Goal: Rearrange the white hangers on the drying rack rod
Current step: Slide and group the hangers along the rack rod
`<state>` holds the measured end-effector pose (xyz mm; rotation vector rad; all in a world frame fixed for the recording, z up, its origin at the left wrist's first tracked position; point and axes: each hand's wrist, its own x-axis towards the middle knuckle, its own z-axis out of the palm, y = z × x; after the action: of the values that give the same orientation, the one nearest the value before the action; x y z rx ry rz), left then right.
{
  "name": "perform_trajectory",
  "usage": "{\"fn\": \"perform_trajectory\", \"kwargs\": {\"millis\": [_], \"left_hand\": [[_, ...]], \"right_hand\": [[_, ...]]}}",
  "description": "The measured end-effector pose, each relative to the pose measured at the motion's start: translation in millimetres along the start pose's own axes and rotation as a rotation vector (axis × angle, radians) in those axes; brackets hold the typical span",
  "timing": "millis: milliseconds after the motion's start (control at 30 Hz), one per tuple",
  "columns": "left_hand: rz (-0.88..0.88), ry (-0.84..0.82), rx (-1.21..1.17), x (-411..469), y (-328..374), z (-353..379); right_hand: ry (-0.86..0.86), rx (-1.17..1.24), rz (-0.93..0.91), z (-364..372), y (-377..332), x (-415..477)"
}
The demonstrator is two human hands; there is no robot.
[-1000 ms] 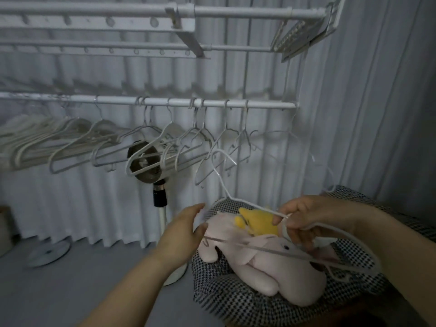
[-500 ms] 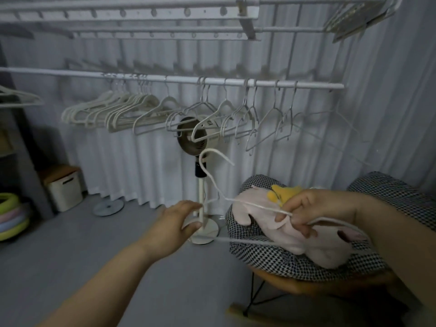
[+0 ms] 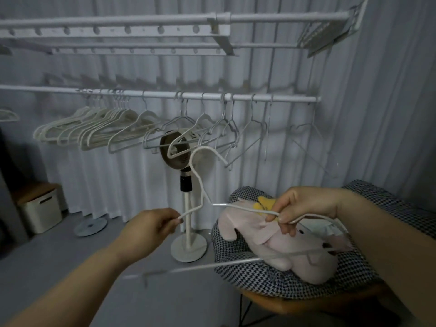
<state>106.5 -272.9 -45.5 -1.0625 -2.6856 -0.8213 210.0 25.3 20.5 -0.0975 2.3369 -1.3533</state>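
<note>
Two bare hands are holding one white hanger [image 3: 199,181] in front of the person, lower than the rack and not hooked on it. The left hand [image 3: 153,228] is pinching the tip of the hanger's left shoulder between thumb and fingertips, with the arm reaching forward from the lower left. The right hand [image 3: 304,208] is curling its fingers round the right shoulder wire, back of the hand turned up, just above a pink plush toy [image 3: 295,251]. The hook is pointing upward, and the lower bar is appearing blurred. The toy is lying on a chair cushion [image 3: 259,277] with a black-and-white check.

Behind the hanger a standing fan [image 3: 187,232] is rising from a round base on the floor. Farther back, many hangers [image 3: 106,128] are hanging on the drying rack rod [image 3: 160,94], packed close at the left and spreading wider toward the right. A pale storage box [image 3: 40,208] is sitting on the floor at the left, in front of the white curtain [image 3: 377,114].
</note>
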Motion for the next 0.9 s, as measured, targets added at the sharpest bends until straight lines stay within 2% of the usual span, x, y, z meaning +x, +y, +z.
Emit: {"fn": "perform_trajectory", "kwargs": {"millis": [167,233,300,367,433,567,733,900], "left_hand": [[-0.092,-0.075,-0.211,51,34,10],[-0.127,-0.087,-0.26,76,51,15],[-0.147,-0.1,-0.255,99,68,22],[-0.17,-0.09,-0.219,123,87,32],[-0.192,-0.059,-0.201,146,105,43],[-0.211,0.023,-0.271,187,138,65],[-0.292,0.027,-0.425,234,168,87],[-0.297,0.002,-0.61,273,188,103]], "right_hand": [[0.25,-0.065,0.008,-59,25,4],[0.408,-0.14,-0.024,-88,31,7],[0.692,-0.177,-0.139,-115,36,10],[1.024,-0.315,-0.227,-144,43,11],[1.197,-0.451,-0.186,-173,52,15],[1.246,-0.386,0.006,-213,66,38],[1.124,0.093,-0.064,-240,69,75],[1.086,0.135,-0.03,-258,79,91]]}}
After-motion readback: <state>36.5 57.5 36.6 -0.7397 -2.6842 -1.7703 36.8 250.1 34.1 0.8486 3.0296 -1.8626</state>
